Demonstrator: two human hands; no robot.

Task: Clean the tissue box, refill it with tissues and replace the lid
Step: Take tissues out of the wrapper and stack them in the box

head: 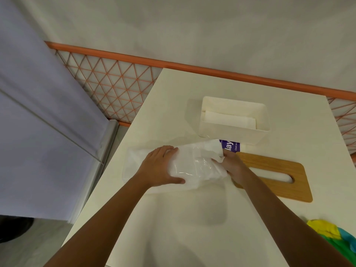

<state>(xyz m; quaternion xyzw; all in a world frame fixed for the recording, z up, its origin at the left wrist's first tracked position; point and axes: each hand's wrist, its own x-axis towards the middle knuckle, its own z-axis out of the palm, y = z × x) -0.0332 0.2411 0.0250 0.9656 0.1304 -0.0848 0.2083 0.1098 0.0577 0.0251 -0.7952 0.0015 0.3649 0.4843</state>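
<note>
On the one white table (192, 218), the left hand (163, 166) lies over the single plastic-wrapped tissue pack (196, 166) and grips it, fingers across the top, thumb against its near side. The right hand (234, 166) clutches the pack's right end, fingertips buried in crumpled wrapper. Just beyond, a purple label (230, 146) shows, its print cut off. Farther off stands one open tissue box (233, 132) holding folded tissues (227, 118), too blurred to count. One slotted wooden lid (273, 164) lies flat at right, its left end under the wrist. One bright cloth (335, 237) is cropped near right.
</note>
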